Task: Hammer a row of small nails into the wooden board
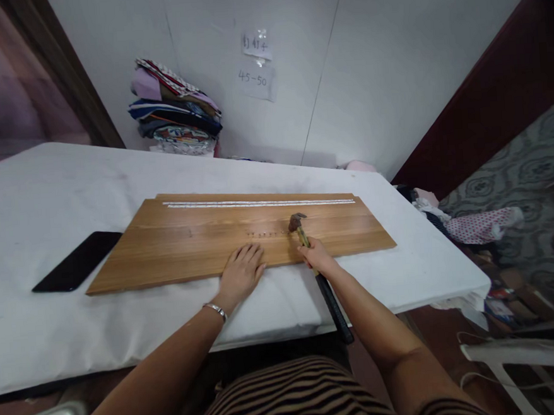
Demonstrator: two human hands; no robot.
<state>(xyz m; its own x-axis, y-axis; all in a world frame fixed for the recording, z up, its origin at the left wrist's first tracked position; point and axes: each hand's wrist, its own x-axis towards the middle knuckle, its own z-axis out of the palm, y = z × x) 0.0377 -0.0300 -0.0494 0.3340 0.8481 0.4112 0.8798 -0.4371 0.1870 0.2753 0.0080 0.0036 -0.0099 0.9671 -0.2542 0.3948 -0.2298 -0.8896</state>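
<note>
The right hand (317,255) wraps the hammer (328,299), its head above the board (212,228), its butt past the table's near edge. The left hand (242,268) lies flat, fingers loosely together, over the board's near edge. Small nails (264,235) line up between. White table (417,254) stretches beyond the board's right end; a black tablet (79,262) sits just beside its left edge.

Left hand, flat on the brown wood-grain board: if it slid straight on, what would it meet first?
Probably the row of small reddish nail-like pieces on that board, just past the left hand; depth unclear.
</note>
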